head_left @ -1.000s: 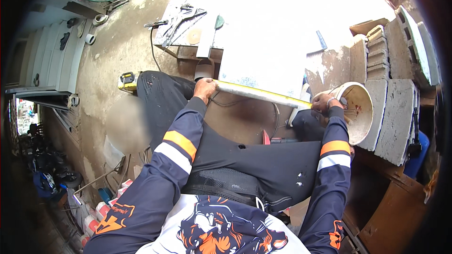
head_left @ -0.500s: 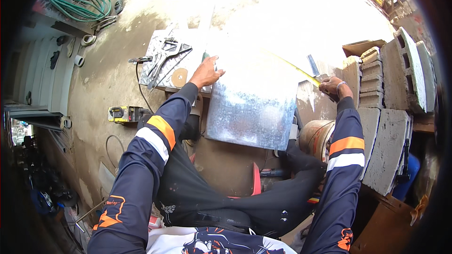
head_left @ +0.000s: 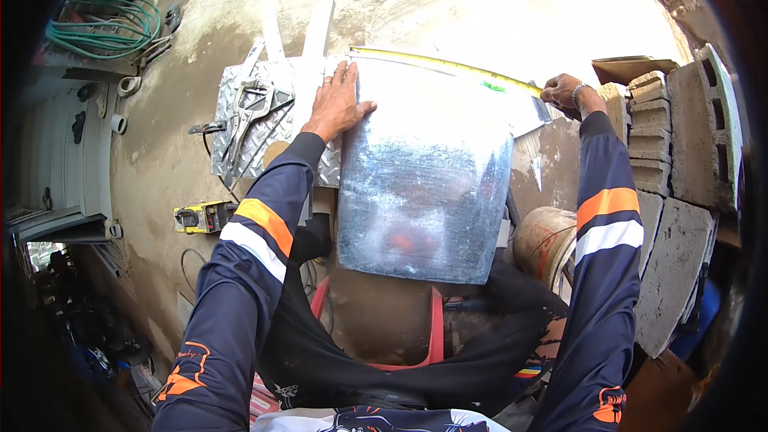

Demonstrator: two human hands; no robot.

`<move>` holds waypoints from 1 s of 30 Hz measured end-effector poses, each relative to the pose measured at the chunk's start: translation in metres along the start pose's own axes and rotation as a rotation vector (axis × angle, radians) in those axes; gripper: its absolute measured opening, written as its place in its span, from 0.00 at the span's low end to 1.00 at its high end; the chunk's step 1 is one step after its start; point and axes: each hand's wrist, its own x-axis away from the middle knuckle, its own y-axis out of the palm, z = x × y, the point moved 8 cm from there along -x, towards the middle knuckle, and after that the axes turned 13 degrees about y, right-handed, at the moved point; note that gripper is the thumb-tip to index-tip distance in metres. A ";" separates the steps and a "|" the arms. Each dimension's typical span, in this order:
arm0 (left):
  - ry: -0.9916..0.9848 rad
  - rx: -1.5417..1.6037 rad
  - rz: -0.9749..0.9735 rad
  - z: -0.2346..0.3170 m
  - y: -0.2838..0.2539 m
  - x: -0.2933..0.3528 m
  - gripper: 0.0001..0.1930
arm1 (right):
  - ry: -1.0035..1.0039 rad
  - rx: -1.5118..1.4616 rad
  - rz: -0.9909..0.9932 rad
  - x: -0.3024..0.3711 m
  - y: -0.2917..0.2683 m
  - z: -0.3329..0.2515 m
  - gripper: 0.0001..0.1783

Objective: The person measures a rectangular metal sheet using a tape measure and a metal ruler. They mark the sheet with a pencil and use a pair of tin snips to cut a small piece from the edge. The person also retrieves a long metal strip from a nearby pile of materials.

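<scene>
Fingers [head_left: 340, 78] of a worker's left hand [head_left: 333, 104] lie spread and nearly straight, gripping nothing, at the far left corner of a grey metal sheet [head_left: 424, 184]. To the left are a coiled green hose [head_left: 104, 26], a yellow-and-black device [head_left: 210, 217] and a tread-patterned metal plate [head_left: 224, 144] bearing a clamp-like tool [head_left: 253, 108]. At center, the sheet reaches toward the seated worker's legs, a yellow measuring tape [head_left: 448, 63] drawn along its far edge. At right, the other fingers curl closed on the tape's right end, the right hand [head_left: 565, 93] well apart from the left. A bucket [head_left: 538, 238] stands nearer, concrete blocks [head_left: 690, 128] farther right. The flat left palm appears to steady the corner and keep the tape's end lined up, while the right grip seems to hold the strip taut. One second earlier, the tape ran along the sheet's near edge between both hands; both have since shifted to the far side.
</scene>
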 end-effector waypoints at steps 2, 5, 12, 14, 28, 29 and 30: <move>-0.006 -0.024 0.041 -0.010 -0.002 -0.004 0.51 | -0.010 -0.028 0.040 -0.008 -0.003 -0.002 0.15; -0.020 -0.054 0.032 -0.009 -0.002 -0.010 0.53 | -0.006 0.011 0.008 -0.030 0.003 0.005 0.16; -0.050 -0.141 -0.028 -0.008 0.004 -0.025 0.54 | 0.061 -0.011 0.032 -0.051 0.013 0.028 0.16; -0.058 -0.140 -0.049 -0.004 0.005 -0.027 0.54 | 0.028 0.009 0.066 -0.053 0.017 0.032 0.15; -0.076 -0.102 -0.065 -0.016 0.016 -0.029 0.52 | 0.021 -0.053 0.145 -0.057 0.021 0.032 0.16; -0.072 -0.096 -0.062 -0.014 0.016 -0.030 0.52 | 0.025 -0.059 0.139 -0.059 0.021 0.034 0.16; -0.068 -0.090 -0.058 -0.012 0.016 -0.030 0.52 | 0.028 -0.066 0.132 -0.061 0.022 0.036 0.16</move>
